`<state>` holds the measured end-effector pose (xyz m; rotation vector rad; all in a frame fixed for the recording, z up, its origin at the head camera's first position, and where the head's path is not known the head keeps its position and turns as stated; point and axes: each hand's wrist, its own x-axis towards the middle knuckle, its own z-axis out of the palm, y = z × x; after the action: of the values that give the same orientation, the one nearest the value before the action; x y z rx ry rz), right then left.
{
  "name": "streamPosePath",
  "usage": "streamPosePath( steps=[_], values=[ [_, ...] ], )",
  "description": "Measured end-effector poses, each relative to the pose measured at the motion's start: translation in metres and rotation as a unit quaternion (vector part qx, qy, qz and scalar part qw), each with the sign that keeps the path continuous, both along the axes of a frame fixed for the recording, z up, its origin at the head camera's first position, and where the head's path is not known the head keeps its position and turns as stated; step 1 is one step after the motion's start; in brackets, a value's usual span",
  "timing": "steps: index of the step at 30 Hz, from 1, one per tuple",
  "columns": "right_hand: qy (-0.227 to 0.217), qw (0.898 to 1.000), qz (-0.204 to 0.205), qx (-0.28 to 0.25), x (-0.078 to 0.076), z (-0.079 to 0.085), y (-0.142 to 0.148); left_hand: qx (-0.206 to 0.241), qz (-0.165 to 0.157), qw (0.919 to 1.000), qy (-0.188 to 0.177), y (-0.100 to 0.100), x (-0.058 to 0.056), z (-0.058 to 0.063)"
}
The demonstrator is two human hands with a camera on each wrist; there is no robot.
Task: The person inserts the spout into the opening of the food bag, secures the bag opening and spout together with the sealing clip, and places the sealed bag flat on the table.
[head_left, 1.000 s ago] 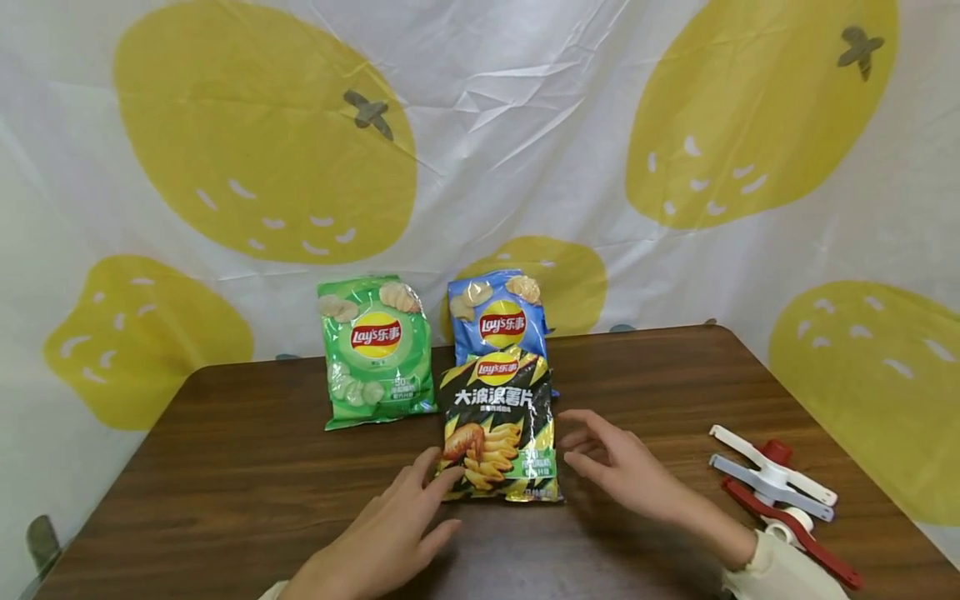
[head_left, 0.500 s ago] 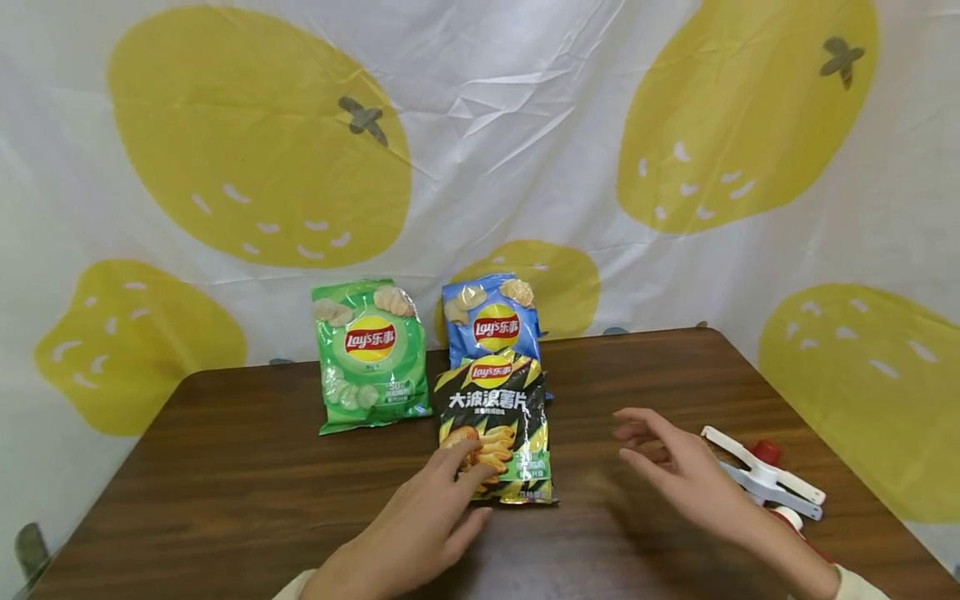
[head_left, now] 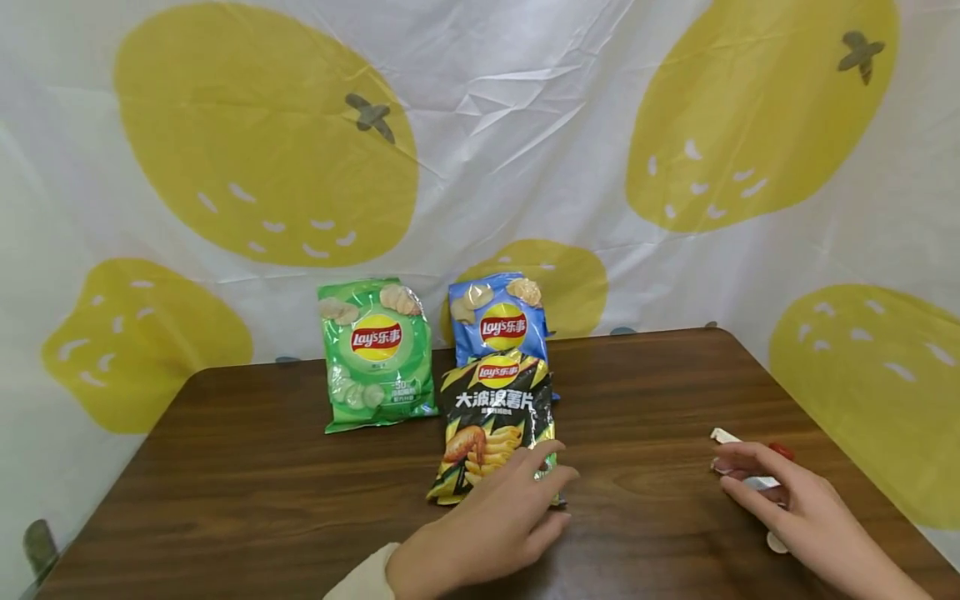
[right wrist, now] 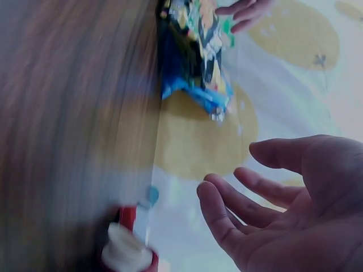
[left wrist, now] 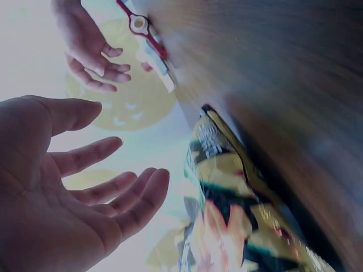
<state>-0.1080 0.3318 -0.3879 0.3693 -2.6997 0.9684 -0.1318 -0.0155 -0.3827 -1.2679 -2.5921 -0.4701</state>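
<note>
My left hand (head_left: 495, 517) hovers in front of a black and yellow chip bag (head_left: 491, 408), hiding its lower right corner. In the left wrist view its fingers are spread and relaxed, with a gap to the chip bag (left wrist: 227, 198). Over at the right, my right hand (head_left: 806, 508) is above the bag sealing clips (head_left: 761, 482) and covers most of them. The right wrist view shows that hand (right wrist: 283, 198) with loosely bent fingers and nothing in them. Near it are a white spout (right wrist: 126, 249) and a red part of the clips.
A blue chip bag (head_left: 498, 312) stands behind the black one, partly hidden by it. To their left a green chip bag (head_left: 377, 358) leans by the lemon-print cloth (head_left: 510, 167). The brown wooden table (head_left: 262, 483) ends at this cloth.
My right hand has moved away from the black chip bag, rightward to the clips. My left hand has shifted right across the front of that bag. The bags stay about where they were.
</note>
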Motion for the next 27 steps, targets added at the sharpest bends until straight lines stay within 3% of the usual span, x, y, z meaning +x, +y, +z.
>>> streamPosePath(
  steps=[6, 9, 17, 24, 27],
  values=[
    [-0.062, 0.995, -0.063, 0.037, 0.012, -0.003, 0.025, -0.032, -0.022, 0.9992, -0.004, 0.018, -0.005, -0.003],
    [-0.071, 0.991, -0.083, 0.072, 0.015, -0.007, 0.037, -0.038, -0.025, 0.9990, 0.001, 0.023, -0.008, -0.006],
    [-0.106, 0.971, -0.075, 0.199, 0.011, -0.019, 0.053, -0.029, -0.020, 0.9991, 0.024, 0.020, -0.016, -0.011],
    [-0.079, 0.959, -0.077, 0.260, 0.010, -0.026, 0.055, -0.020, -0.025, 0.9995, -0.003, 0.018, -0.020, -0.010],
    [-0.062, 0.960, -0.071, 0.264, 0.009, -0.030, 0.057, -0.020, -0.025, 0.9991, -0.029, 0.017, -0.022, -0.008]
  ],
)
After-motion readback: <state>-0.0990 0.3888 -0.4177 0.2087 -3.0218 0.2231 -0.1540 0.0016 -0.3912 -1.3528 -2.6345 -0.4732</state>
